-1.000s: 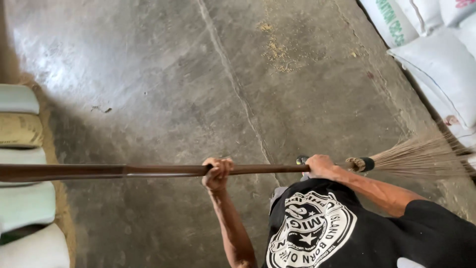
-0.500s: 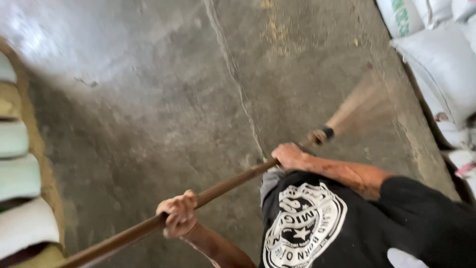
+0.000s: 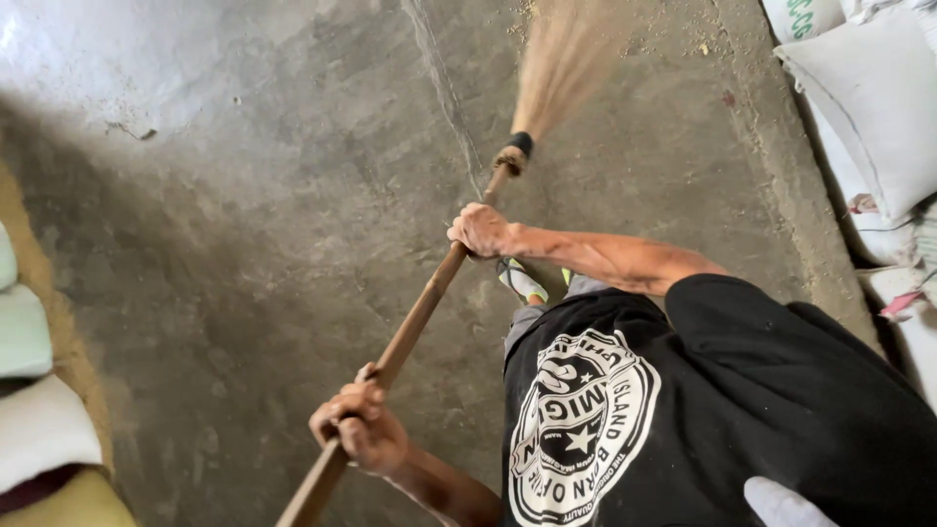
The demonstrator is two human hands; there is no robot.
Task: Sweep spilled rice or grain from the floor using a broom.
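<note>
I hold a long broom with a brown wooden handle [image 3: 418,317] in both hands. My right hand [image 3: 480,230] grips the handle high up, close to the black binding [image 3: 517,146] under the bristles. My left hand [image 3: 359,429] grips the handle lower down, near the bottom of the view. The straw bristles [image 3: 564,59] are blurred and point up toward the top of the view, over the grey concrete floor [image 3: 254,224]. My black printed shirt [image 3: 683,420] fills the lower right.
White filled sacks [image 3: 878,107] are stacked along the right edge. More sacks, pale green and white [image 3: 29,390], lie along the left edge beside a strip of tan husk dust. A crack [image 3: 444,88] runs down the floor. Grain bits lie scattered near the top.
The broom has swung from lying level across the view, bristles at the right, to a steep diagonal with bristles at the top. My left hand has dropped toward the bottom.
</note>
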